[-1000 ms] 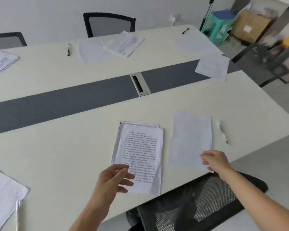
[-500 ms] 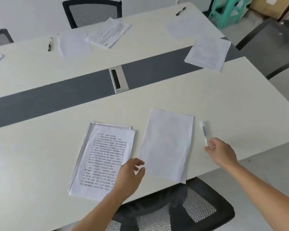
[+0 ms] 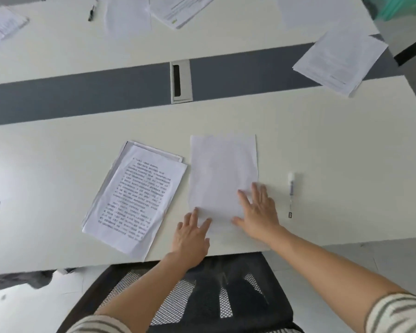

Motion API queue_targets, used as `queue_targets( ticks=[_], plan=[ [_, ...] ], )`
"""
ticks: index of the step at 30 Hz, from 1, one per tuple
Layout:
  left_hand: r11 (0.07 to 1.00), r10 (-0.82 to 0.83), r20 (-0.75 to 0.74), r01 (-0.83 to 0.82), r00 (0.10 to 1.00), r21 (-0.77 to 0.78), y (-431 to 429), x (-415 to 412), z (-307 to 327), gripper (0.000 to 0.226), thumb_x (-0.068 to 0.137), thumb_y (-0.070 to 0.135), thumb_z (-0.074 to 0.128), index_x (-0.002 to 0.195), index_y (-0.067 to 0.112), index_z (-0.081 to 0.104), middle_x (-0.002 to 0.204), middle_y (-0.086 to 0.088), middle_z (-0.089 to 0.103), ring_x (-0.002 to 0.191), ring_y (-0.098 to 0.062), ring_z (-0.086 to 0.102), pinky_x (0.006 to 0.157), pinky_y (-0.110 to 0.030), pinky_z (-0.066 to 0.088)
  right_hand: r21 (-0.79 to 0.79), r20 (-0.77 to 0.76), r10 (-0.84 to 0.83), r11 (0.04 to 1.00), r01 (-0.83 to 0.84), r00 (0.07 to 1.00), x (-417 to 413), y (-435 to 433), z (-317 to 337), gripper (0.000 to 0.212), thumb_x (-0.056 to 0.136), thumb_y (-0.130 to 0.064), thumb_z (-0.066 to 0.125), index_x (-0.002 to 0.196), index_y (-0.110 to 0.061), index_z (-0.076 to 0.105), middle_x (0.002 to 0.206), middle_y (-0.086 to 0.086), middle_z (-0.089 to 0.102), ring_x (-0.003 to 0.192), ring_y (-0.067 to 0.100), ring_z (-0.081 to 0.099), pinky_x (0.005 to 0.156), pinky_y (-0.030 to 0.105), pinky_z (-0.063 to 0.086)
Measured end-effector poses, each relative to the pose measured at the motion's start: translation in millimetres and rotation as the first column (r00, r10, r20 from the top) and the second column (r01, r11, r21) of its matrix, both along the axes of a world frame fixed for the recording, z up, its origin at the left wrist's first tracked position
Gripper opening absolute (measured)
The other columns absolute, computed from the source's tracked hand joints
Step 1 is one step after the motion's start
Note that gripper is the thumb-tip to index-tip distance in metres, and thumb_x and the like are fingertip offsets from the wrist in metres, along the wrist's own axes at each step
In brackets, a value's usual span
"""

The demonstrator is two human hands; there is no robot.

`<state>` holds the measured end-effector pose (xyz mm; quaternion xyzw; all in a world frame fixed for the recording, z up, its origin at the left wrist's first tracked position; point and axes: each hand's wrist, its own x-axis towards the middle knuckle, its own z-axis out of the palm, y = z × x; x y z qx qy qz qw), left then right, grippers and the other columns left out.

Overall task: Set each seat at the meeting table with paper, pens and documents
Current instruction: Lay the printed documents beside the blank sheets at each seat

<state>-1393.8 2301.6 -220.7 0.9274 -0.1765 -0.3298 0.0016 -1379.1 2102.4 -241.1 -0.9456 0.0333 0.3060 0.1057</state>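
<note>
Head view had the blank sheet [image 3: 222,174] lying near the table's [image 3: 346,152] front edge. Both grips were spread flat, left hand [image 3: 190,239] touching its bottom-left corner, right hand [image 3: 257,215] pressing its lower right side. The printed document stack [image 3: 135,198] sat tilted just left of it, the pen [image 3: 291,193] to the right, and a mesh chair [image 3: 202,296] below the edge.

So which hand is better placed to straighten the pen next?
Probably right. The right hand lies flat on the blank sheet, at its near right corner, with the pen just beyond it. The left hand is at the sheet's near left edge and would have to cross over.
</note>
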Motion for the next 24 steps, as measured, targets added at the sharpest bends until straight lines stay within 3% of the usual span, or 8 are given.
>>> queue_targets(
  ticks=[5, 9, 11, 14, 19, 24],
  plan=[
    [0.999, -0.04, 0.021, 0.041, 0.999, -0.024, -3, -4, -4, 0.056, 0.097, 0.031, 0.039, 0.15, 0.028, 0.021, 0.162, -0.009, -0.002, 0.145, -0.028, 0.012, 0.114, -0.042, 0.023, -0.056, -0.002, 0.059, 0.997, -0.059, 0.998, 33, -23, 0, 0.084, 0.086, -0.059, 0.054, 0.152, -0.036, 0.007, 0.163, 0.004, -0.015, 0.149, 0.035, -0.013, 0.117, 0.052, 0.015],
    [0.999, -0.009, 0.053, 0.012, 0.999, -0.048, -1, -2, -9, 0.056, 0.1, 0.029, 0.036, 0.151, 0.028, 0.015, 0.162, -0.009, -0.008, 0.149, -0.03, -0.001, 0.118, -0.044, 0.015, -0.085, -0.033, 0.029, 0.996, -0.032, 0.999, 28, -25, 4, 0.083, 0.086, -0.059, 0.054, 0.151, -0.034, 0.01, 0.163, 0.007, -0.011, 0.149, 0.035, -0.009, 0.115, 0.052, 0.018],
    [0.999, 0.025, 0.075, -0.022, 0.997, -0.045, 4, 2, -13, 0.057, 0.101, 0.031, 0.036, 0.152, 0.029, 0.01, 0.161, -0.01, -0.013, 0.149, -0.03, -0.008, 0.12, -0.043, 0.009, -0.089, 0.075, -0.011, 0.996, 0.018, 0.997, 24, -31, 9, 0.079, 0.086, -0.059, 0.055, 0.15, -0.029, 0.019, 0.162, 0.01, 0.003, 0.149, 0.033, 0.005, 0.111, 0.049, 0.027],
    [0.998, 0.045, 0.1, -0.04, 0.994, -0.058, 12, 6, -22, 0.057, 0.102, 0.036, 0.035, 0.153, 0.031, 0.009, 0.162, -0.007, -0.013, 0.149, -0.029, -0.011, 0.121, -0.042, 0.006, 0.027, 0.352, -0.281, 0.957, 0.29, 0.893, 18, -59, 14, 0.056, 0.087, -0.045, 0.061, 0.134, -0.017, 0.048, 0.141, 0.011, 0.044, 0.128, 0.032, 0.043, 0.089, 0.043, 0.046],
    [0.995, 0.034, 0.121, -0.022, 0.992, -0.097, 16, 4, -32, 0.055, 0.102, 0.037, 0.03, 0.153, 0.031, 0.012, 0.159, 0.006, -0.014, 0.149, -0.029, -0.011, 0.12, -0.043, 0.005, 0.079, 0.125, -0.629, 0.777, 0.624, 0.767, -3, -96, 0, 0.037, 0.087, -0.029, 0.064, 0.119, -0.014, 0.055, 0.111, 0.008, 0.067, 0.101, 0.032, 0.062, 0.074, 0.032, 0.041],
    [0.995, 0.03, 0.125, -0.018, 0.992, -0.095, 16, 6, -31, 0.052, 0.103, 0.036, 0.031, 0.152, 0.033, 0.015, 0.159, 0.01, -0.011, 0.149, -0.027, -0.01, 0.12, -0.043, 0.007, 0.173, 0.162, -0.739, 0.674, 0.719, 0.654, 8, -109, 4, 0.028, 0.084, -0.01, 0.064, 0.112, -0.007, 0.061, 0.108, 0.011, 0.07, 0.102, 0.032, 0.062, 0.082, 0.032, 0.043]
  ],
)
